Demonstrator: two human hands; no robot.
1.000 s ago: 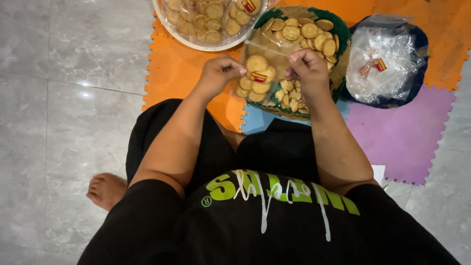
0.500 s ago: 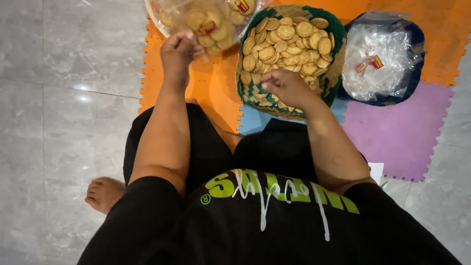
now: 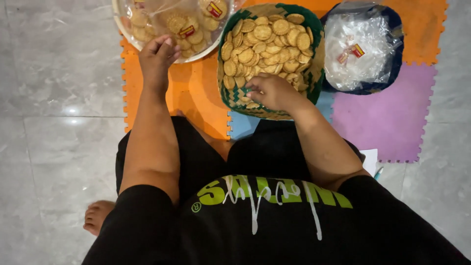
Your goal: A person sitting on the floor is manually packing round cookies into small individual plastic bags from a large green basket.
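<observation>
Left hand (image 3: 158, 58) pinched on packed bag (image 3: 182, 24), upper left; right hand (image 3: 271, 91) curled among loose crackers (image 3: 267, 41) in woven basket (image 3: 235, 95), grip unclear. Best scooped gently to avoid breakage.

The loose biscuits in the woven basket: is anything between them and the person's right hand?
Nothing visible. The right hand rests at the near rim of the woven basket, fingertips already on the loose biscuits. They lie uncovered. The left hand is apart, at the tray of bagged biscuits.

Clear bags of biscuits (image 3: 189, 27) with small red-and-yellow labels (image 3: 214, 9) lie left of the woven basket (image 3: 230, 95). Right of it, empty clear bags (image 3: 360, 49) bear a matching label (image 3: 356, 50).
</observation>
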